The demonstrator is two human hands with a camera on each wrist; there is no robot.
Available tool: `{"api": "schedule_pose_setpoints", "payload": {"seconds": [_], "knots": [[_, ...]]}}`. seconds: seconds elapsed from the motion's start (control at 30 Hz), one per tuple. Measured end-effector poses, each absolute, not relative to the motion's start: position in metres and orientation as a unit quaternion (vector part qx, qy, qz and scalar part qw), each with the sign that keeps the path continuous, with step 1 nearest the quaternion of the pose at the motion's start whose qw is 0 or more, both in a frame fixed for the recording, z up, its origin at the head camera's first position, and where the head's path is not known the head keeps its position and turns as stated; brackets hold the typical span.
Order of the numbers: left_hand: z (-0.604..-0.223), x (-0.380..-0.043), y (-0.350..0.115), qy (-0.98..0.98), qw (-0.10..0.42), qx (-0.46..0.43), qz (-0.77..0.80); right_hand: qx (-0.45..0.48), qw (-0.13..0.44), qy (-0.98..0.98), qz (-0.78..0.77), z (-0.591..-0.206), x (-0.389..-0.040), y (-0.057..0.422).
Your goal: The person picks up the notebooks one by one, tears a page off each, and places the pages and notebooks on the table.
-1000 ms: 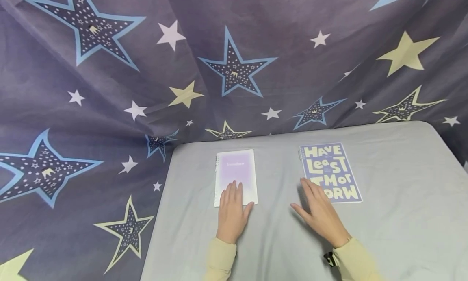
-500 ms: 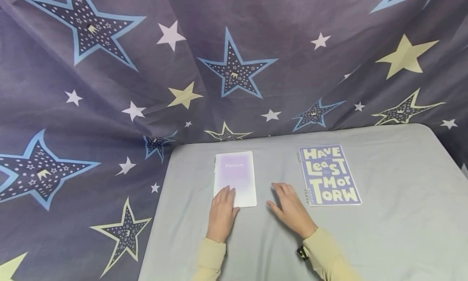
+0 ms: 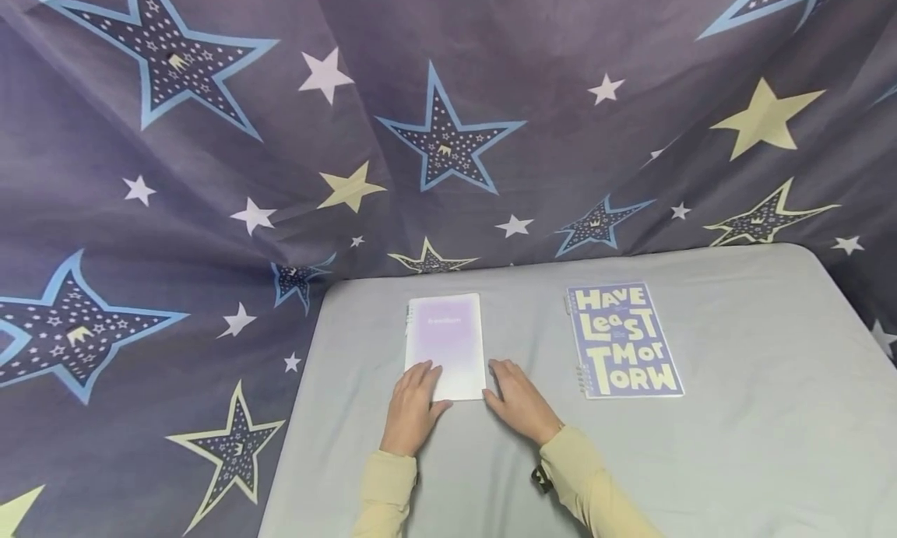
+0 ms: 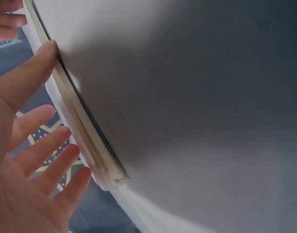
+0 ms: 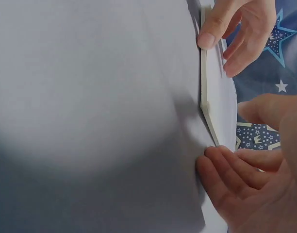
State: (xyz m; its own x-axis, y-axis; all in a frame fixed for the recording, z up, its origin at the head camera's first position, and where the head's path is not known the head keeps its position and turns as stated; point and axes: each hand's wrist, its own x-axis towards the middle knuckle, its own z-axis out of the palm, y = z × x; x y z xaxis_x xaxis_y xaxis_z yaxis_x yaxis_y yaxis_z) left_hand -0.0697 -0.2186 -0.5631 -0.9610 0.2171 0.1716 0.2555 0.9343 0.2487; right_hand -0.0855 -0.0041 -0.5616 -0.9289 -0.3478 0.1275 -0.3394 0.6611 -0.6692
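Notebook (image 3: 445, 339) between left fingers (image 3: 416, 378) and right fingers (image 3: 504, 374)

Lilac-and-white notebook (image 3: 445, 342) — closed, flat, spiral leftward — on grey sheet (image 3: 757, 328)

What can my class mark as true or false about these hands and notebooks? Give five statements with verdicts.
1. The lettered notebook has its binding rings on its left side. True.
2. The right hand rests on the lettered notebook. False: it is by the purple notebook's near right corner.
3. The left hand touches the purple notebook. True.
4. The notebooks lie on star-patterned cloth. False: they lie on a plain grey surface.
5. The two notebooks lie apart. True.
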Motion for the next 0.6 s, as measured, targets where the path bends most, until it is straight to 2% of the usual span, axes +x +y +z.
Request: {"api": "schedule_pose_setpoints", "payload": {"seconds": [0.27,0.6], "knots": [[-0.567,-0.071,-0.224,-0.977,0.075,-0.118,-0.163,-0.193,0.019,0.912,-0.361,-0.559,-0.087,-0.009],[-0.566,-0.07,-0.225,-0.973,0.058,-0.089,-0.204,-0.148,0.014,0.917,-0.37,-0.554,-0.09,-0.019]]}}
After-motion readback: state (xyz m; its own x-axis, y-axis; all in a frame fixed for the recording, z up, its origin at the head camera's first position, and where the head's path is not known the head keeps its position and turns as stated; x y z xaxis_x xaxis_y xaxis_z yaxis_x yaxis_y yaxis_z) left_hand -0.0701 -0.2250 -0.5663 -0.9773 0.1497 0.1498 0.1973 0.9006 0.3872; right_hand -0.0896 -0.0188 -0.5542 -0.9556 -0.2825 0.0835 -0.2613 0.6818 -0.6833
